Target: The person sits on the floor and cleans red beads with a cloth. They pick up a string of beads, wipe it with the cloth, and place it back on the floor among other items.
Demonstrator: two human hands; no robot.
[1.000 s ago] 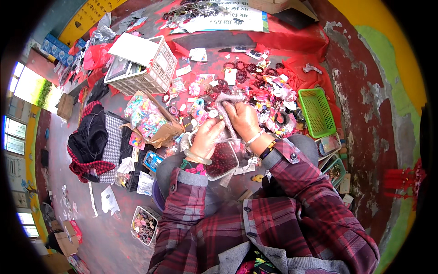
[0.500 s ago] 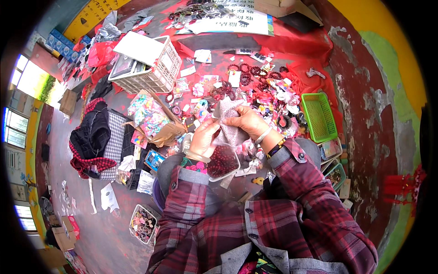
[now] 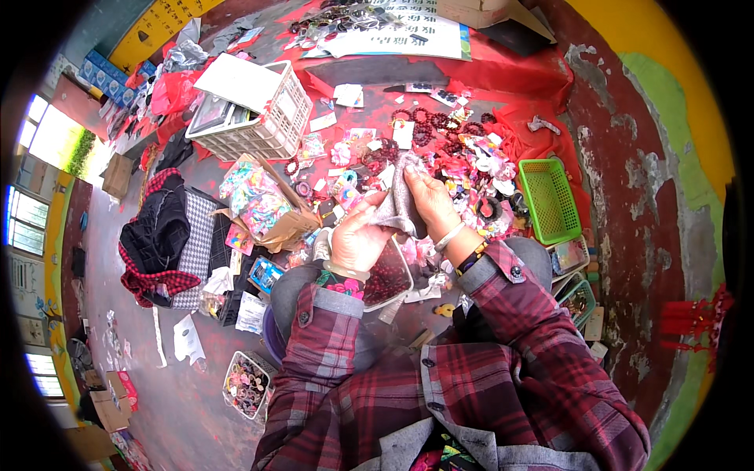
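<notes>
A greyish-pink cloth (image 3: 398,202), folded and soft-looking, is held up between my two hands. My left hand (image 3: 357,239) grips its lower left side, palm turned partly upward. Along its right edge my right hand (image 3: 430,200) is closed, with the thumb near the top and most fingers behind the fabric. Just below the hands stands a pale plastic tub (image 3: 384,304) holding dark red beads (image 3: 387,281); my left hand and the cloth cover part of it. Beyond the hands lies a spread of beaded bracelets (image 3: 424,125) and small hair ornaments (image 3: 491,169).
A green plastic basket (image 3: 577,196) lies to the right, by the peeling wall. At left are a box of colourful packets (image 3: 275,200), a white crate (image 3: 271,133) and a dark jacket (image 3: 161,228). A small basket of trinkets (image 3: 267,377) sits on the floor at lower left.
The cloth was spread out and hanging over the tub; now it is folded upright. My right hand has turned so its fingers point up, and my left hand has come slightly closer under the cloth.
</notes>
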